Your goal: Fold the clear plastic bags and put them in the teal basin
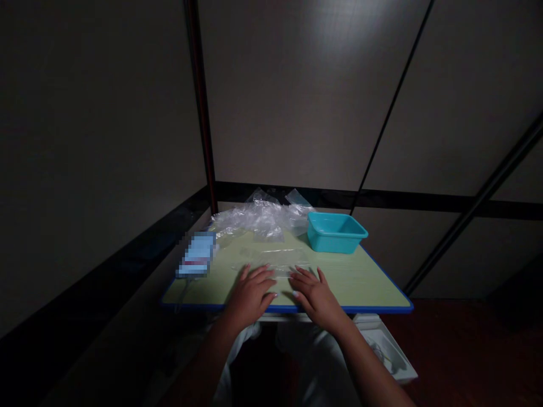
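Resting flat near the front edge of the green surface (360, 282), the left hand (250, 294) and right hand (316, 297) lie palm down with fingers spread, pinching nothing. Their fingertips touch a clear plastic bag (275, 265) spread just beyond them. It looks thin, light, limp and slippery, so a corner or open edge seems the best place to pinch it. A crumpled heap of clear bags (254, 220) sits at the back edge, a teal tub (335, 232) at the back right corner.
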{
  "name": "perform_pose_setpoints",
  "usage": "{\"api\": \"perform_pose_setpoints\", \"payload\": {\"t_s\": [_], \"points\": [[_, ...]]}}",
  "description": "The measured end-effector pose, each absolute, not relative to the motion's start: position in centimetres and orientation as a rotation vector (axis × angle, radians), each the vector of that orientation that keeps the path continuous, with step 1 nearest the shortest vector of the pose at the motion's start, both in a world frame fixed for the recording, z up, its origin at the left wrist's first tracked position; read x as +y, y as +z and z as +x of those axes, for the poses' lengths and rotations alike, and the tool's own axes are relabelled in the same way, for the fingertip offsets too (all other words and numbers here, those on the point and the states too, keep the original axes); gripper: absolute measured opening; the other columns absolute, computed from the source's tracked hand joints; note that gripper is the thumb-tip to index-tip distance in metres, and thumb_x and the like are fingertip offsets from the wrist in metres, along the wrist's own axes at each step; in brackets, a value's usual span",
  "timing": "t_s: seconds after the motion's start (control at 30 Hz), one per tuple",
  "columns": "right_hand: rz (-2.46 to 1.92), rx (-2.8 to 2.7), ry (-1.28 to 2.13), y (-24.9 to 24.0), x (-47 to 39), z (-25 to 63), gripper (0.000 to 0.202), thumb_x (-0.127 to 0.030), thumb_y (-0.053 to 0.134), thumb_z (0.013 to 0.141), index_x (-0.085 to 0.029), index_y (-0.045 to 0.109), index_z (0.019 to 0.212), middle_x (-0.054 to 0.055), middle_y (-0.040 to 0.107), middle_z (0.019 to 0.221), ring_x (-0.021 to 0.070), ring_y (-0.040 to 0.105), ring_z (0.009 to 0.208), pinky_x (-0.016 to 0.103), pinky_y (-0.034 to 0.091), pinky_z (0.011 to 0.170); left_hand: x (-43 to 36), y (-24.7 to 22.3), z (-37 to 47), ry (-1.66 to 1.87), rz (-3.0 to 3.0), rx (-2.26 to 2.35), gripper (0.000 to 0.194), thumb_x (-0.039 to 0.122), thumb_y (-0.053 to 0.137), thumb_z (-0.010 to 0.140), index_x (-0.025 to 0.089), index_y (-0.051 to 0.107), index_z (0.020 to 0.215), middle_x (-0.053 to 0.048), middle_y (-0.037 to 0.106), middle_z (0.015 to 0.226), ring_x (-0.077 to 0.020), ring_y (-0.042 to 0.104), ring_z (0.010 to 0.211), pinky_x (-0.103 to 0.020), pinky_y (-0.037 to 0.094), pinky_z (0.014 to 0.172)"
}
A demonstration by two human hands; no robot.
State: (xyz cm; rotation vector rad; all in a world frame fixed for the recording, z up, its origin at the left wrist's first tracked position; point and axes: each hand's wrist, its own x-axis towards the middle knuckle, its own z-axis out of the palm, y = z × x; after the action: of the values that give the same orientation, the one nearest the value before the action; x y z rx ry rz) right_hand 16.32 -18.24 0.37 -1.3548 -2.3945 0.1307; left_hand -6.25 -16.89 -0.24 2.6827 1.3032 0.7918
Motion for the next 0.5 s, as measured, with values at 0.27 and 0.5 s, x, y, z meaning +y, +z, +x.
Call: {"api": "perform_pose_setpoints", "payload": {"t_s": [0.27,0.5], "points": [[-1.29,-2.358,0.264,2.6,-18.7,17.1,0.03,-0.036,0.042,0.093,-0.026,0.062,0.112,0.007,0.064,0.119,0.0221,0.048,0.121,0.057,-0.001,0.108,-17.0,0.1,-6.1,0.828,2.644,1.383,0.047,0.019,0.058,0.081,0.028,0.049,0.127,-0.002,0.057,0.127,-0.0199,0.048,0.118,-0.046,0.014,0.111],[-1.184,-2.336,0.455,3.9,-18.4,17.8,0.029,-0.038,0.044,0.091,-0.024,0.069,0.099,0.005,0.068,0.108,0.021,0.061,0.103,0.05,0.018,0.109,-16.8,1.5,-5.3,0.701,2.62,1.368,0.032,0.012,0.05,0.083,0.027,0.064,0.108,-0.002,0.067,0.111,-0.0197,0.057,0.105,-0.042,0.027,0.104]]}}
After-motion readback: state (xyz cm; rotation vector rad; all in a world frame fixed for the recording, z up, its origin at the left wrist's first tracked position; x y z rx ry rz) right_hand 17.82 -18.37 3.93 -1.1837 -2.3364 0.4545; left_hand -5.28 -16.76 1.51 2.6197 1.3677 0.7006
